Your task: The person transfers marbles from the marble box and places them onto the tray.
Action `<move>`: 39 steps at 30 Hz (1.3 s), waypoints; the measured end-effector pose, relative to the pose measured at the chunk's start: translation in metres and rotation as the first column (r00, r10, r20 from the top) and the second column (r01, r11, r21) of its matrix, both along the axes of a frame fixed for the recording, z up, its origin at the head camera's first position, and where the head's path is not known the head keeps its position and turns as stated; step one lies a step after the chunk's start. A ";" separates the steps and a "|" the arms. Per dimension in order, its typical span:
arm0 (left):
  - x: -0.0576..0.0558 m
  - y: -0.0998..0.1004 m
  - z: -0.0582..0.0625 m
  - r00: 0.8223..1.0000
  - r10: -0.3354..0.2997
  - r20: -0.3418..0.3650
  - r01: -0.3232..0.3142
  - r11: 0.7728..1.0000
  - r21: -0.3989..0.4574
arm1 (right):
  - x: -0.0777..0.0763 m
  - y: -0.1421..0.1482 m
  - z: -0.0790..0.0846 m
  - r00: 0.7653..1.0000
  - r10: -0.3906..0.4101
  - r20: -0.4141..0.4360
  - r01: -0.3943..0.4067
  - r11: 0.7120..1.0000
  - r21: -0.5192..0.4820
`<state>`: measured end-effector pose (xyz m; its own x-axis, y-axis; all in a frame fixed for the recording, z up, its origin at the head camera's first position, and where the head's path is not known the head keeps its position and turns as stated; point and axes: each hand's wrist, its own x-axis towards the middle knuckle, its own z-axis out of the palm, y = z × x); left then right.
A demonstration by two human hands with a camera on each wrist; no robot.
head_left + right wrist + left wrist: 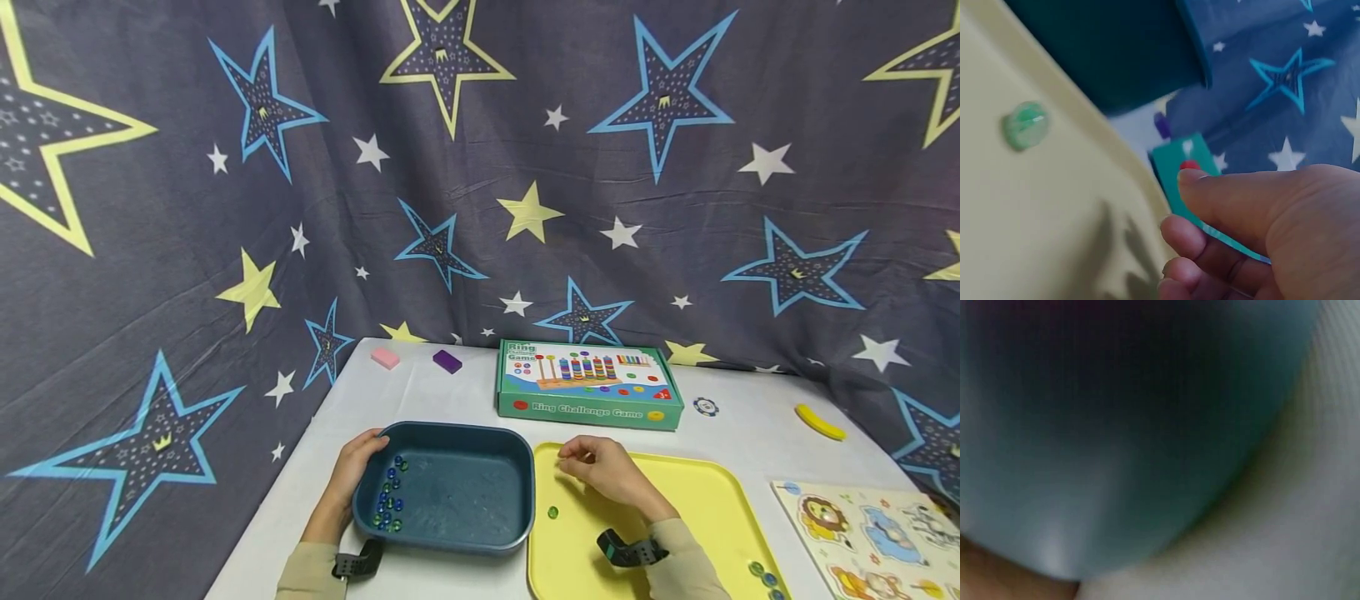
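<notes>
A dark teal plastic bin (457,500) stands on the white table, several blue and green glass marbles (386,504) gathered along its left side. At its left end my left hand (352,471) grips the rim; the left wrist view shows mostly the bin's blurred outer wall (1116,487). Over the upper left part of a yellow tray (705,492) hovers my right hand (607,471). Its fingers are loosely bent, with a gap between thumb and index finger (1185,237) and nothing held. One green marble (552,512) lies on the tray near that hand, also visible in the right wrist view.
Several more marbles (765,579) sit at the tray's lower right. Behind stand a green ring game box (592,412), a pink block (385,358) and a purple block (447,361). To the right are a poker chip (706,406), a yellow curved piece (820,422) and an animal puzzle board (862,533).
</notes>
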<state>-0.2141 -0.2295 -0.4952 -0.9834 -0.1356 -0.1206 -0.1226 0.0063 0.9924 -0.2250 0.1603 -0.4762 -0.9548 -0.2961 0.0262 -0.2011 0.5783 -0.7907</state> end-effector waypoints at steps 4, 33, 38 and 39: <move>0.000 0.001 0.002 1.000 -0.003 0.002 0.003 1.000 0.005 | 0.005 -0.009 0.010 0.999 0.030 -0.016 -0.030 0.999 -0.034; -0.002 0.000 0.005 1.000 -0.012 -0.018 0.012 1.000 -0.001 | 0.009 -0.128 0.066 0.888 0.443 -0.122 -0.449 0.893 -0.021; 0.002 0.001 0.004 1.000 0.000 0.000 0.000 1.000 0.017 | 0.012 -0.160 0.061 0.854 0.503 -0.132 -0.495 0.864 0.089; 0.003 0.001 0.004 1.000 -0.002 0.000 0.002 1.000 0.017 | 0.013 -0.166 0.060 0.847 0.515 -0.136 -0.504 0.857 0.106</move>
